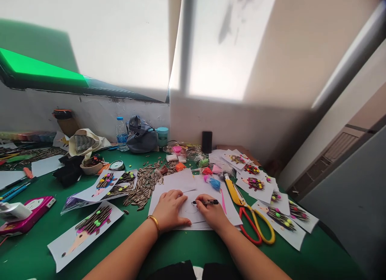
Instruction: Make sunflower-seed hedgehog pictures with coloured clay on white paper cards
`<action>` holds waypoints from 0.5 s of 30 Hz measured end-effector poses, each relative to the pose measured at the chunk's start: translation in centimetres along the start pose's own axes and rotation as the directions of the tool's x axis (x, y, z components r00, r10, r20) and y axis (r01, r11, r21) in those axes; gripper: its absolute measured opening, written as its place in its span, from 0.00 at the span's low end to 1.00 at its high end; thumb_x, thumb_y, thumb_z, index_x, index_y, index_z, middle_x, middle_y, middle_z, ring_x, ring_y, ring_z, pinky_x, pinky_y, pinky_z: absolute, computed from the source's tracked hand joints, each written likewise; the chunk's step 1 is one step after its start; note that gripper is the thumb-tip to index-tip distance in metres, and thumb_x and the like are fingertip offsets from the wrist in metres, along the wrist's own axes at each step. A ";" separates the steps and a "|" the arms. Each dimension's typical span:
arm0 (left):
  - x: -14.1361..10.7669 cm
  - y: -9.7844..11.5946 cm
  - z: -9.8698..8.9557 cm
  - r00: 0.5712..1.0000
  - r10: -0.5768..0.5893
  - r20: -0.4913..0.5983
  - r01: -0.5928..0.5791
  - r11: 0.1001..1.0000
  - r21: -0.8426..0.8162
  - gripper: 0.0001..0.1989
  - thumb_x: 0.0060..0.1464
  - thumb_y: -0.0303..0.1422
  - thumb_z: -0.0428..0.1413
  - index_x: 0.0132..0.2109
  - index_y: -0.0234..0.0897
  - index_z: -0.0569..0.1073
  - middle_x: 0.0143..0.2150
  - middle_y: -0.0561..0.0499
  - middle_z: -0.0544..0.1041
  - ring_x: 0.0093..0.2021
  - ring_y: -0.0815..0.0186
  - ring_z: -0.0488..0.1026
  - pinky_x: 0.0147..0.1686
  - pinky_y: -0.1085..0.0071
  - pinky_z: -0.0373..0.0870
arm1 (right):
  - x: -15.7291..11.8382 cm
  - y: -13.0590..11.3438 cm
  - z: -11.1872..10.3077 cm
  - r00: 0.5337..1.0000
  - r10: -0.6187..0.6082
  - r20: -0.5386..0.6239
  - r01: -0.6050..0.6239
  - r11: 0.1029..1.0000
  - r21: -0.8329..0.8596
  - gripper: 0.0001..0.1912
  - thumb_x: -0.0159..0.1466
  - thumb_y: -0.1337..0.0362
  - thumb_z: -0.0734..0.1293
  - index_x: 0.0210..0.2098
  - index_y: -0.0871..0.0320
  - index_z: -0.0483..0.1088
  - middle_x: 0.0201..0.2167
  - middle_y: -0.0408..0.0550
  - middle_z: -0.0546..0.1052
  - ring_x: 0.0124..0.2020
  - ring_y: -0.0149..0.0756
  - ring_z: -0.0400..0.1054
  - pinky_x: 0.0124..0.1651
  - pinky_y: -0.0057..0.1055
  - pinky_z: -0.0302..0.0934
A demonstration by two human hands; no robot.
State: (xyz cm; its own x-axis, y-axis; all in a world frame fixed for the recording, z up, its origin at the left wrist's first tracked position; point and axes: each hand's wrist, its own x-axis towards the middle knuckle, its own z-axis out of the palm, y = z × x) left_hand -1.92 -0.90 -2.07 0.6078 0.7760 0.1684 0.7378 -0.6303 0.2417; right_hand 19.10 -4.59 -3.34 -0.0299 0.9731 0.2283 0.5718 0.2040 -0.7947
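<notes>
My right hand is closed around a black pen, its tip on a white sheet of paper that bears a few drawn lines. Flat on the left part of the same sheet lies my left hand, fingers stretched out, a gold bangle on the wrist. More white sheets lie beneath. A blue lump of clay in clear wrap and a pink strip rest just beyond my right hand. To its right are scissors with one red and one yellow handle.
Striped sunflower seeds are heaped beyond my left hand. Hedgehog pictures with seed spines lie left and right. A water bottle, a grey bag, a turquoise cup and a black phone stand along the wall.
</notes>
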 end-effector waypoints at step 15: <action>-0.1 0.0 0.0 1.000 -0.005 -0.003 0.005 1.000 0.000 0.43 0.35 0.60 0.64 0.57 0.46 0.71 0.59 0.44 0.70 0.59 0.47 0.64 0.58 0.49 0.57 | 1.0 1.2 -0.4 0.994 0.054 -0.093 -0.053 0.999 0.014 0.13 0.64 0.57 0.58 0.37 0.55 0.72 0.33 0.46 0.78 0.33 0.39 0.72 0.35 0.32 0.63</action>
State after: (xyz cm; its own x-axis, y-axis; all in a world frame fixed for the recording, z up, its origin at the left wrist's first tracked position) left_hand -1.98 -1.01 -2.13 0.6036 0.7791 0.1696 0.7405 -0.6266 0.2428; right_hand 20.07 -3.41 -3.89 0.0771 0.9686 0.2365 0.5608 0.1540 -0.8135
